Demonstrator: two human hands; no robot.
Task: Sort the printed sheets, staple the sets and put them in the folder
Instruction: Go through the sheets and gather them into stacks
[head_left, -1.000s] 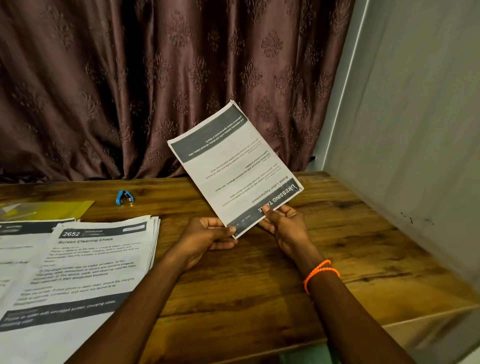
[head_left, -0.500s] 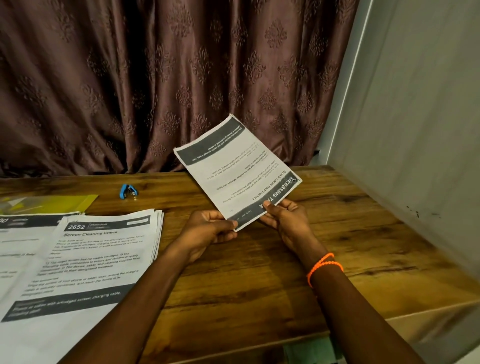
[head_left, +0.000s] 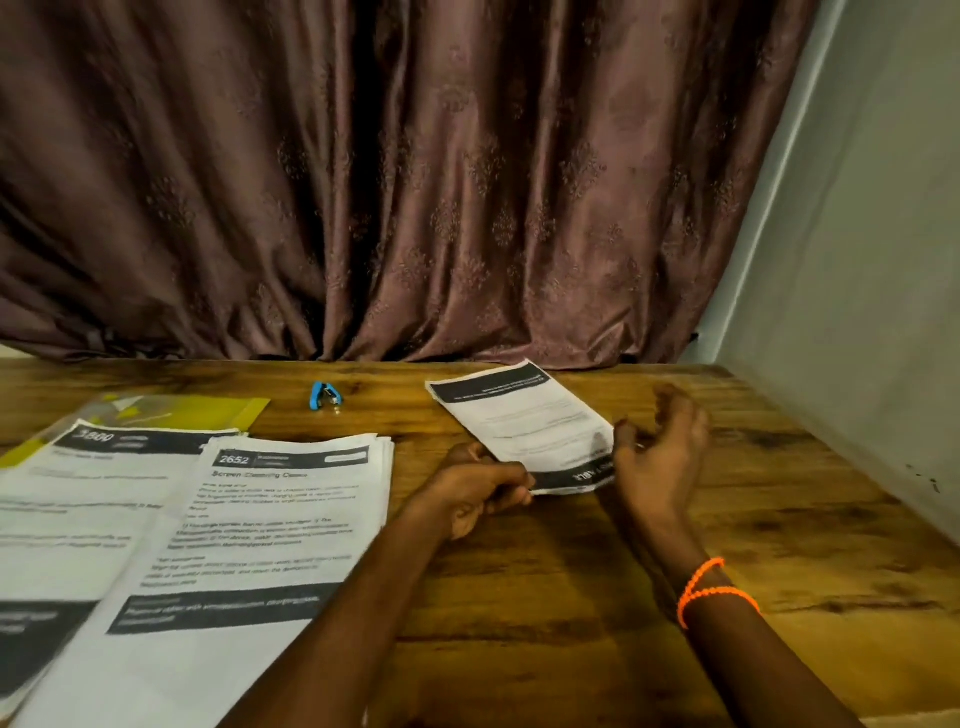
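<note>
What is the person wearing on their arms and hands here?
Both forearms are bare, no sleeves in view. The right wrist carries an orange beaded bracelet, looped twice. The left hand and right hand show no gloves; rings cannot be told.

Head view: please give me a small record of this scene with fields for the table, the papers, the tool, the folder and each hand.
table: wooden table, with a curtain behind it
loose set: printed sheets low over the table, text upside down
left hand: left hand grips the near edge of that set
right hand: right hand beside the set, fingers loose, holding nothing
piles: two paper piles, headed 2652 and 3800
stapler: small blue stapler at the far side
folder: yellow folder, partly under the piles
</note>
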